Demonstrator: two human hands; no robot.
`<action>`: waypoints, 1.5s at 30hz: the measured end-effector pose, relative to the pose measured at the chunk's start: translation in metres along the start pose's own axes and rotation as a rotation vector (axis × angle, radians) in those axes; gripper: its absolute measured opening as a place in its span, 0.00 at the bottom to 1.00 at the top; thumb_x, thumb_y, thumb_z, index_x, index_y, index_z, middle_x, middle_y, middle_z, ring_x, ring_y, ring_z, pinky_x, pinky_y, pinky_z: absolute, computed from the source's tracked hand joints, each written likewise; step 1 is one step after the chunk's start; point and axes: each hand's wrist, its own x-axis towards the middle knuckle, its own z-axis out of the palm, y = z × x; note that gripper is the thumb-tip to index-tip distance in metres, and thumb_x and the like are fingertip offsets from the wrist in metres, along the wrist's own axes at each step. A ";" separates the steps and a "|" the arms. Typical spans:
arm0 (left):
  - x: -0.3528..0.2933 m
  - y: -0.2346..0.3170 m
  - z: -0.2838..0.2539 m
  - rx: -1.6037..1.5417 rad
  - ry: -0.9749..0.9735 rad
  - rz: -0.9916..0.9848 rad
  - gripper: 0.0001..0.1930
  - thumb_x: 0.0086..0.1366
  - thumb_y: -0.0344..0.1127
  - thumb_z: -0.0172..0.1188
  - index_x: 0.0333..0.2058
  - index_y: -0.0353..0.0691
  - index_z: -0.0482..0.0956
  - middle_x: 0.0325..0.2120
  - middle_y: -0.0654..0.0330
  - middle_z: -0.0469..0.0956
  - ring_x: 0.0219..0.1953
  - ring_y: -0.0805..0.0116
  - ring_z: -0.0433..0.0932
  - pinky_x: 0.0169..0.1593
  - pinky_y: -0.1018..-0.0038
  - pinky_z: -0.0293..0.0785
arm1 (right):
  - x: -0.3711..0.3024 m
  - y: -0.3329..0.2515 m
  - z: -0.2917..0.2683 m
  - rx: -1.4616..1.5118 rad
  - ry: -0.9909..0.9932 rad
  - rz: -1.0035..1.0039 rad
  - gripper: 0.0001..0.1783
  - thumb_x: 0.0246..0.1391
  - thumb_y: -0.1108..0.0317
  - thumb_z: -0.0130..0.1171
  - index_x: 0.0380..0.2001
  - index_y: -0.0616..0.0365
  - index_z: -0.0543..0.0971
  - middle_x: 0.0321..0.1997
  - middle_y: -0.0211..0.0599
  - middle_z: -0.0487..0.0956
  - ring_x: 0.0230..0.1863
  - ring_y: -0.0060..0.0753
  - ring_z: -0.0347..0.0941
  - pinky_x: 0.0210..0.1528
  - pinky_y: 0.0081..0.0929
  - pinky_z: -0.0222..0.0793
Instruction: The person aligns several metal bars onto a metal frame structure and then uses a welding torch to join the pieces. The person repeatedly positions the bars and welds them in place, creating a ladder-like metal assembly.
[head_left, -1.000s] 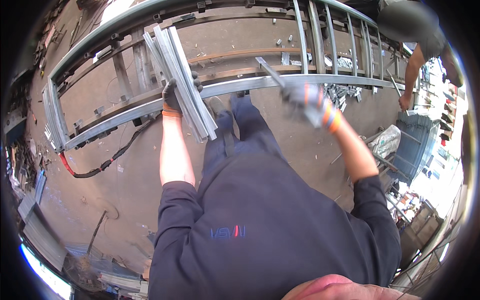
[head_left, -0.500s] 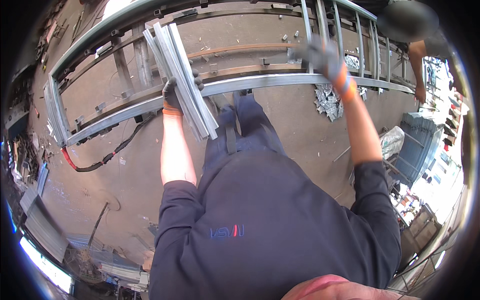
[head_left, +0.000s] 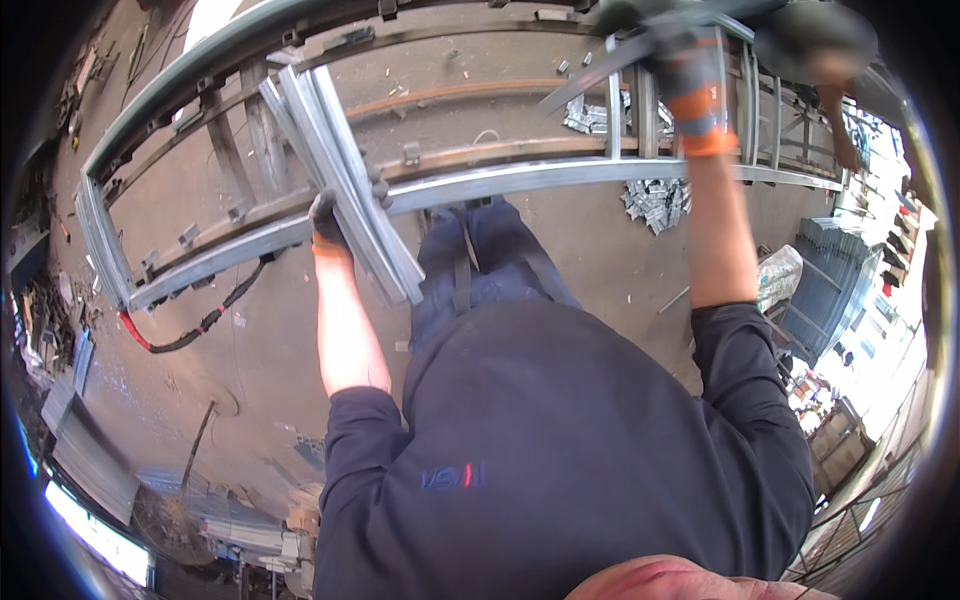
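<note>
Dusty concrete floor (head_left: 230, 370) lies beneath a long grey steel frame (head_left: 560, 178). Gloved left hand (head_left: 328, 222) grips a bundle of pale angled metal bars (head_left: 345, 185) resting across the frame; raised, blurred right hand (head_left: 685, 55) clutches a thin metal bar (head_left: 590, 75).

Dark navy long-sleeved sweatshirt with small lettering on the chest, sleeves pushed up to the elbows, dark blue trousers, left hand (head_left: 328, 222) in a dark work glove with orange cuff, right hand (head_left: 688, 62) in a grey glove with orange wristband
</note>
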 end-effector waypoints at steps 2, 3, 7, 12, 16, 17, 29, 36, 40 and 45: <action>0.000 0.000 0.002 -0.043 -0.006 -0.036 0.49 0.51 0.54 0.79 0.67 0.40 0.65 0.42 0.55 0.77 0.41 0.58 0.80 0.45 0.61 0.76 | -0.001 0.051 0.016 0.073 0.014 0.113 0.14 0.67 0.62 0.65 0.46 0.62 0.79 0.31 0.41 0.84 0.30 0.32 0.82 0.33 0.32 0.78; 0.000 0.000 0.003 -0.059 -0.017 -0.040 0.49 0.51 0.55 0.79 0.66 0.40 0.66 0.41 0.57 0.76 0.40 0.60 0.80 0.44 0.63 0.74 | -0.001 0.077 0.018 0.136 0.037 0.074 0.13 0.68 0.62 0.65 0.44 0.61 0.78 0.26 0.38 0.82 0.26 0.32 0.80 0.30 0.31 0.77; -0.001 -0.001 0.002 -0.033 0.053 -0.046 0.51 0.49 0.56 0.80 0.67 0.41 0.66 0.41 0.58 0.76 0.40 0.60 0.79 0.43 0.63 0.74 | 0.008 0.153 0.009 0.147 0.012 0.076 0.12 0.69 0.62 0.63 0.40 0.61 0.78 0.25 0.37 0.81 0.27 0.31 0.80 0.31 0.30 0.76; -0.003 -0.002 0.008 0.016 0.147 -0.025 0.52 0.47 0.58 0.80 0.67 0.41 0.68 0.40 0.57 0.76 0.39 0.61 0.79 0.42 0.62 0.74 | 0.011 0.174 0.008 0.125 -0.133 0.243 0.16 0.65 0.58 0.69 0.38 0.62 0.82 0.24 0.38 0.84 0.26 0.28 0.82 0.33 0.27 0.75; -0.002 -0.002 0.016 0.033 0.127 0.015 0.47 0.52 0.59 0.78 0.65 0.41 0.71 0.41 0.57 0.78 0.37 0.65 0.80 0.38 0.68 0.73 | 0.012 0.180 0.024 -0.125 -0.004 0.223 0.16 0.65 0.58 0.68 0.34 0.62 0.84 0.23 0.37 0.84 0.26 0.26 0.81 0.32 0.26 0.75; -0.002 -0.003 0.017 0.048 0.157 0.017 0.46 0.52 0.60 0.78 0.64 0.43 0.72 0.40 0.58 0.77 0.35 0.66 0.78 0.38 0.68 0.73 | 0.015 0.183 0.027 0.056 0.039 0.354 0.20 0.63 0.55 0.70 0.30 0.63 0.82 0.22 0.38 0.83 0.25 0.25 0.79 0.31 0.25 0.74; 0.003 -0.003 0.026 0.060 0.155 0.041 0.48 0.52 0.60 0.77 0.66 0.42 0.70 0.33 0.63 0.70 0.31 0.69 0.72 0.34 0.69 0.71 | 0.061 0.202 0.042 -0.211 0.011 0.685 0.34 0.60 0.36 0.67 0.39 0.63 0.79 0.22 0.41 0.85 0.21 0.31 0.80 0.27 0.32 0.77; 0.003 -0.006 0.019 0.041 0.192 0.048 0.42 0.50 0.60 0.78 0.58 0.46 0.74 0.31 0.65 0.68 0.30 0.71 0.70 0.32 0.72 0.68 | 0.057 0.200 0.048 -0.354 -0.117 0.740 0.34 0.65 0.36 0.60 0.39 0.64 0.79 0.23 0.43 0.86 0.24 0.35 0.84 0.28 0.32 0.80; 0.002 -0.004 0.007 -0.028 0.127 0.014 0.56 0.45 0.62 0.81 0.68 0.41 0.66 0.36 0.59 0.76 0.37 0.62 0.81 0.38 0.64 0.77 | 0.057 0.199 0.050 -0.324 -0.069 0.776 0.30 0.65 0.41 0.61 0.37 0.65 0.79 0.24 0.44 0.86 0.25 0.37 0.85 0.27 0.32 0.80; 0.000 -0.005 0.004 -0.062 0.105 0.031 0.56 0.45 0.61 0.81 0.68 0.41 0.67 0.37 0.58 0.76 0.37 0.62 0.81 0.39 0.63 0.78 | 0.051 0.203 0.043 -0.278 -0.012 0.731 0.29 0.66 0.41 0.62 0.40 0.62 0.76 0.26 0.46 0.87 0.23 0.38 0.86 0.15 0.29 0.71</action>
